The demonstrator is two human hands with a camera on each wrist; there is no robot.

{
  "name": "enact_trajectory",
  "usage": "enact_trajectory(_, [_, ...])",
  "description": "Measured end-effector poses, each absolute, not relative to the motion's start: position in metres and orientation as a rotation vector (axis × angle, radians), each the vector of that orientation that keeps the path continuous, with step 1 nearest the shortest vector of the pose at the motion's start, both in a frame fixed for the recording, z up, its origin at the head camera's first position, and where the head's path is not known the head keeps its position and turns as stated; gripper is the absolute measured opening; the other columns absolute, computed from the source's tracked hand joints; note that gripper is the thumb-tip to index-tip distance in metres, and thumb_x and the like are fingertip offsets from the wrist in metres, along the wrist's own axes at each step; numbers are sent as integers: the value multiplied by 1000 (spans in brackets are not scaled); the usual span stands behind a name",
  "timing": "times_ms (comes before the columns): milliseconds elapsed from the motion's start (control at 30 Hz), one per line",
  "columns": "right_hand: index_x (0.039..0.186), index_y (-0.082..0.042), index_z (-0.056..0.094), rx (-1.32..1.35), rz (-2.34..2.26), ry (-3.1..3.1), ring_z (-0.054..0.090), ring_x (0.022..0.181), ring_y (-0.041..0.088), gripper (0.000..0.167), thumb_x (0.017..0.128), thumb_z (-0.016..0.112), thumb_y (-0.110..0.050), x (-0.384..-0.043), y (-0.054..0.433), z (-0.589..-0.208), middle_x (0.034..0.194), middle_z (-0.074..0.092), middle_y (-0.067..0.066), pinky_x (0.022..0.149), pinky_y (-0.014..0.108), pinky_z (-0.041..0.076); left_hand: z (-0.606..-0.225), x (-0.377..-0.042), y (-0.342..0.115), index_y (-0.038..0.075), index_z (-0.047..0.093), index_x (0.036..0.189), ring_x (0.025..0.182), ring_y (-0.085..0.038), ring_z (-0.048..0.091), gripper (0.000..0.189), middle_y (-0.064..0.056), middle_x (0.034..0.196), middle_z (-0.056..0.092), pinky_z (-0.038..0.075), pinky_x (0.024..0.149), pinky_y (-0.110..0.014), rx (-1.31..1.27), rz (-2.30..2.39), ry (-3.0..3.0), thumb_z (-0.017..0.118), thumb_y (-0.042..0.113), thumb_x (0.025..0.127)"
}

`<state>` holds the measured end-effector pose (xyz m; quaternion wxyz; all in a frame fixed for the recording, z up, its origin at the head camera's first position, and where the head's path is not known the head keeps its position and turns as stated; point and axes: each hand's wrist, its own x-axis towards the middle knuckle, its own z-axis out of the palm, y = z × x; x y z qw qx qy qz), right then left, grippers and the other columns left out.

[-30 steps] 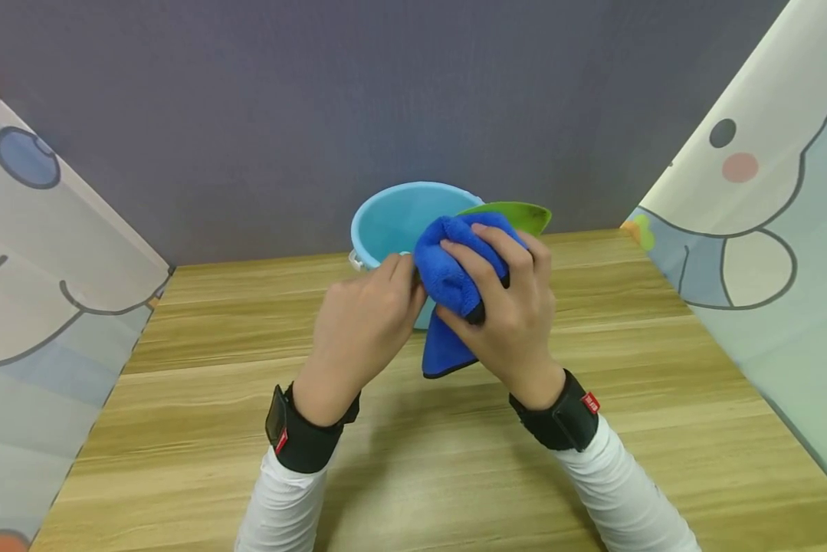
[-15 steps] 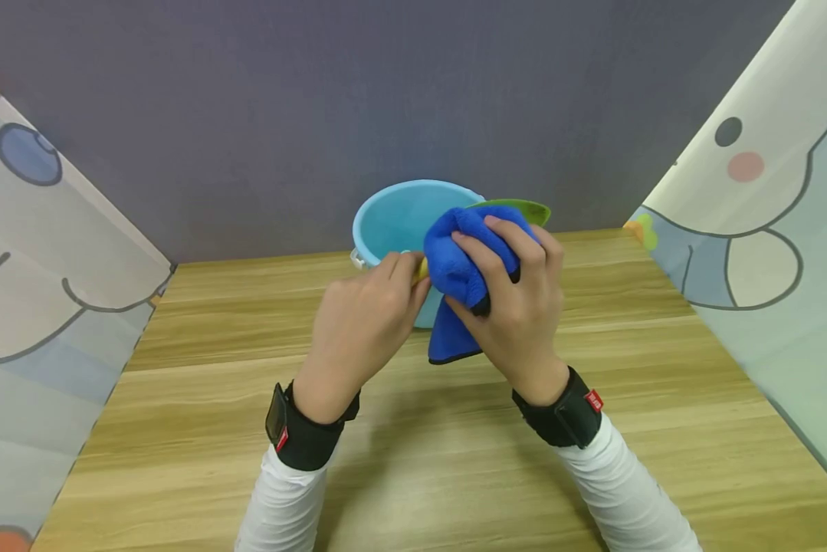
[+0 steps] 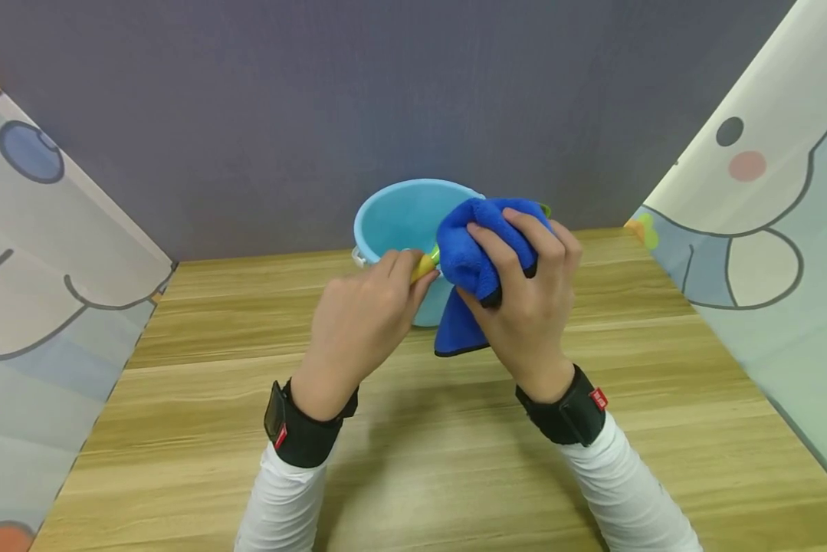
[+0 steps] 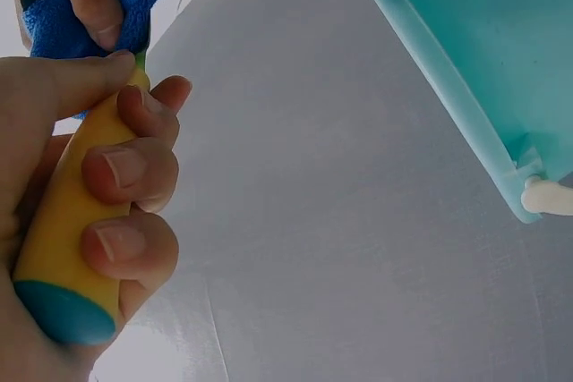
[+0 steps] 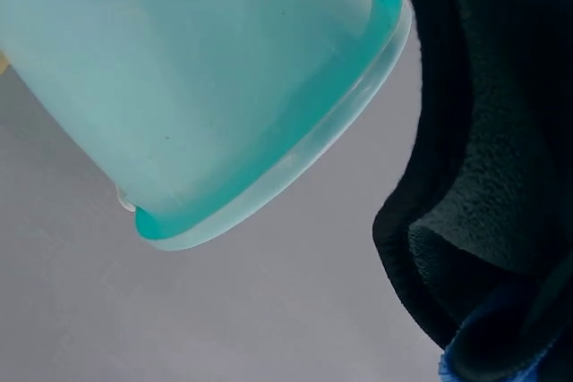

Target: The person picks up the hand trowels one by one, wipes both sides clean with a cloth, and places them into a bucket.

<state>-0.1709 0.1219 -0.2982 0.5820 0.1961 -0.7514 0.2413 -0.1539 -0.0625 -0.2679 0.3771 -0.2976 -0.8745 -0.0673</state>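
My left hand (image 3: 361, 314) grips the yellow handle (image 4: 76, 221) of a toy shovel, its fingers curled round it; the handle's end is teal. A short green neck (image 3: 435, 254) shows beyond the handle. With my right hand (image 3: 533, 307) I hold a bunched blue cloth (image 3: 464, 249) with dark edging around the shovel's green part. Only a sliver of the green blade (image 3: 546, 208) peeks out past the cloth; the rest is covered. One cloth corner (image 3: 457, 330) hangs below the right hand. In the right wrist view the cloth (image 5: 488, 212) looks dark and fills the right side.
A light blue bucket (image 3: 392, 215) stands behind the hands, near the dark grey back wall (image 3: 282, 130). Its white handle fitting (image 3: 358, 257) shows at the left. Cartoon-printed panels flank the wooden table (image 3: 234, 322) on both sides.
The right hand and cloth have shifted right and slightly up along the shovel. More of the yellow handle and green neck shows, less of the green blade. The left hand has barely moved.
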Motion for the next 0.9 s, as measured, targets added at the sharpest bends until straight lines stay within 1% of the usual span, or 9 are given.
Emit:
enact_trajectory(200, [123,-18,65,415,571,-1747,46,120,41,46,83,85,-24,-173,124,-296,134,52,14,101,55,48,-268,-155,-65,3,68,106,51,-11,58,26,-3,78,68,37,40,-26,-741,-152,-2232,63,28,102])
enact_trajectory(300, [122,-17,66,401,582,-1726,46,119,42,43,84,85,-24,-175,127,-295,133,53,15,102,55,48,-268,-155,-66,3,68,107,53,-12,60,26,-4,80,69,39,40,-27,-731,-160,-2240,64,28,102])
enact_trajectory(467, [119,-15,68,378,633,-1678,49,121,41,39,84,84,-22,-177,131,-293,132,53,15,105,53,45,-268,-154,-68,3,69,107,52,-12,58,27,-3,79,68,37,40,-27,-719,-177,-2246,65,29,101])
enact_trajectory(667, [118,-15,67,352,676,-1658,50,125,39,37,84,82,-21,-177,134,-291,132,54,14,107,52,46,-267,-153,-70,4,69,106,50,-11,54,27,-2,76,65,34,39,-26,-707,-188,-2242,64,31,101])
enact_trajectory(900, [118,-14,67,332,741,-1676,51,128,39,38,83,81,-18,-176,138,-289,133,52,18,108,53,46,-268,-153,-75,5,69,105,49,-14,55,28,-4,79,68,34,39,-27,-683,-204,-2233,66,32,100])
